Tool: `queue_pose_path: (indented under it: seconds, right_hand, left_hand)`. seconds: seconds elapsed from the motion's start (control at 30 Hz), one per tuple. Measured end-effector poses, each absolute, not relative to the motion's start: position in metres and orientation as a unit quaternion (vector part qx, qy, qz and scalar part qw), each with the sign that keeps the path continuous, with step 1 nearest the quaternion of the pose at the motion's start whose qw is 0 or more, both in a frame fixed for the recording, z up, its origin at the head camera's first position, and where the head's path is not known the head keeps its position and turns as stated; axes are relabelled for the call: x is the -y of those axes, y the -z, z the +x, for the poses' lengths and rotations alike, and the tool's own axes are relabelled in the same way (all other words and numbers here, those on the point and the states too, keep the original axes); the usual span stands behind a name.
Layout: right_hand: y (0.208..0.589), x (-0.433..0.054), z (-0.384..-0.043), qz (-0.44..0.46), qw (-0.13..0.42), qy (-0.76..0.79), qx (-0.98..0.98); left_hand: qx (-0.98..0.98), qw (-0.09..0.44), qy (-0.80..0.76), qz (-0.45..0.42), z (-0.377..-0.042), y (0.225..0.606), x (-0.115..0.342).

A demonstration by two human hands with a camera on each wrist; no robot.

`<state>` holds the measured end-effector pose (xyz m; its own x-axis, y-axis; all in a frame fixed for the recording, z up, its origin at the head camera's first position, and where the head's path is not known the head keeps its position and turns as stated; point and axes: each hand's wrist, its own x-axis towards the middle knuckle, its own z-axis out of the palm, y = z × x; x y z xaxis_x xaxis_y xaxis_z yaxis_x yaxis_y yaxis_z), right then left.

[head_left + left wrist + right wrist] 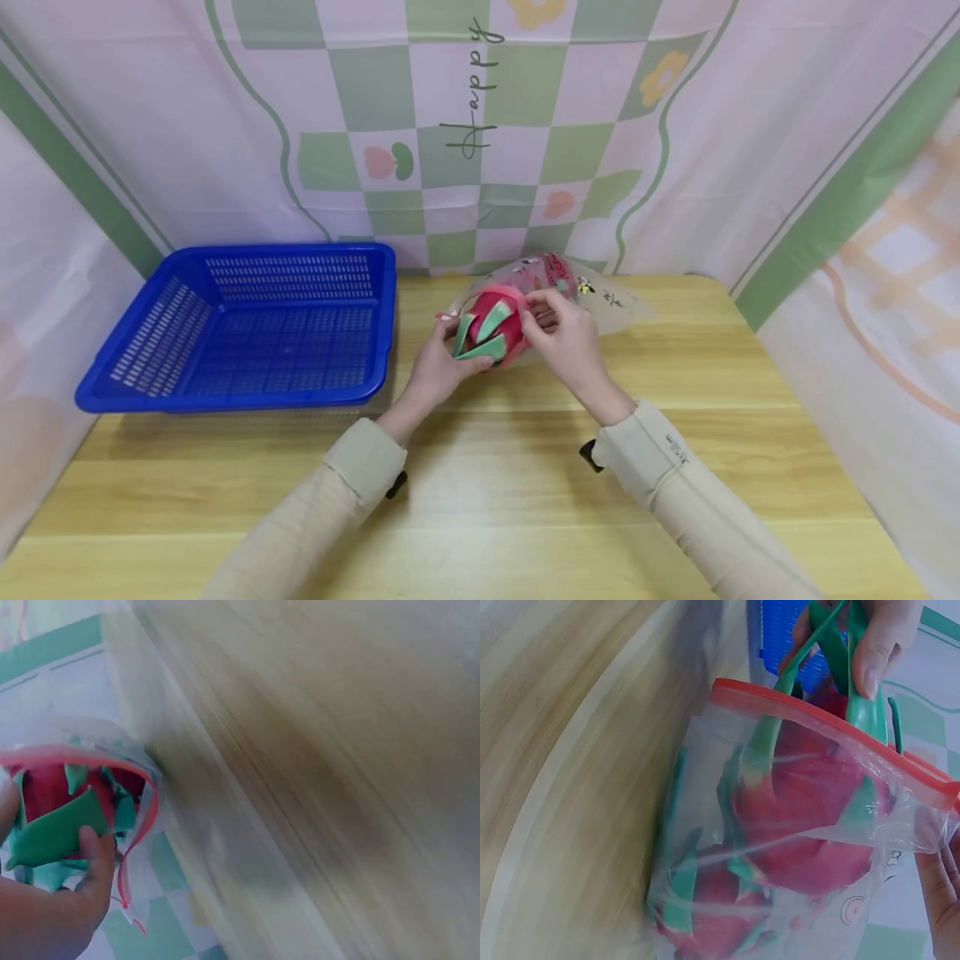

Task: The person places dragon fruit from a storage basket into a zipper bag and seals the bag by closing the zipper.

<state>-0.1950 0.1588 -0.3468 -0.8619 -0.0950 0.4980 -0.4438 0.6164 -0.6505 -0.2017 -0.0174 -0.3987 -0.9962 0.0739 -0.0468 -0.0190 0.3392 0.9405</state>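
A dragon fruit (508, 321), red with green scales, sits in the mouth of a clear printed bag (618, 307). My left hand (435, 368) grips it by its scales, the thumb (91, 851) lying over one of them. My right hand (567, 342) pinches the bag's red zip edge (810, 712) on the right side. Through the plastic in the right wrist view, a second dragon fruit (716, 904) shows deeper in the bag. Part of the right hand (939, 892) is cut off by that view's edge.
A blue plastic basket (382, 333) with slotted walls stands on the left of the wooden table (480, 492). Behind the bag hangs a checked green and white cloth (450, 100), with more cloth at both sides.
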Motion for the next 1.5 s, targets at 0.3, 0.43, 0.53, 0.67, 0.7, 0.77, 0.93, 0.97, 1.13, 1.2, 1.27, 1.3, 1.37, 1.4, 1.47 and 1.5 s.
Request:
queue_pose_path:
  seconds: [0.3,0.43,0.53,0.67,0.7,0.77,0.93,0.97,1.13,1.2,1.27,1.3,1.37,1.4,1.47,1.5]
  right_hand:
    - [0.349,-0.163,-0.196,0.150,0.211,-0.415,0.872]
    - [0.349,-0.163,-0.196,0.156,0.212,-0.418,0.869]
    - [0.349,-0.164,-0.196,0.155,0.211,-0.418,0.870]
    - [0.349,-0.165,-0.195,0.149,0.204,-0.422,0.871]
    - [0.348,-0.165,-0.195,0.148,0.203,-0.423,0.871]
    - [0.348,-0.166,-0.195,0.145,0.202,-0.425,0.871]
    - [0.348,-0.166,-0.194,0.141,0.203,-0.423,0.872]
    - [0.348,-0.166,-0.194,0.142,0.202,-0.422,0.872]
    - [0.347,-0.167,-0.192,0.146,0.199,-0.415,0.876]
    - [0.347,-0.168,-0.192,0.144,0.197,-0.415,0.876]
    - [0.347,-0.168,-0.192,0.141,0.194,-0.417,0.876]
    - [0.347,-0.169,-0.191,0.140,0.192,-0.418,0.877]
    - [0.346,-0.169,-0.191,0.139,0.189,-0.417,0.878]
    - [0.345,-0.169,-0.190,0.140,0.187,-0.417,0.878]
    - [0.345,-0.169,-0.190,0.140,0.185,-0.417,0.879]
    - [0.344,-0.169,-0.189,0.140,0.184,-0.416,0.879]
  left_hand:
    - [-0.826,0.075,-0.557,0.040,-0.198,0.399,0.019]
    - [-0.835,0.082,-0.543,0.038,-0.196,0.398,0.018]
    - [-0.825,0.089,-0.557,0.037,-0.195,0.398,0.019]
    - [-0.771,0.108,-0.627,0.035,-0.192,0.398,0.019]
    - [-0.758,0.111,-0.642,0.032,-0.191,0.397,0.019]
    - [-0.730,0.120,-0.672,0.026,-0.190,0.396,0.019]
    - [-0.727,0.129,-0.675,-0.015,-0.187,0.393,0.023]
    - [-0.734,0.130,-0.666,-0.022,-0.187,0.393,0.024]
    - [-0.793,0.115,-0.598,-0.002,-0.184,0.393,0.027]
    - [-0.813,0.093,-0.574,0.025,-0.184,0.395,0.027]
    - [-0.827,0.070,-0.557,0.039,-0.183,0.396,0.027]
    - [-0.831,0.057,-0.552,0.043,-0.182,0.396,0.027]
    - [-0.834,0.034,-0.549,0.044,-0.181,0.397,0.026]
    - [-0.834,0.026,-0.550,0.039,-0.181,0.398,0.026]
    - [-0.827,0.017,-0.561,0.029,-0.180,0.399,0.025]
    - [-0.825,0.013,-0.565,0.025,-0.180,0.399,0.025]
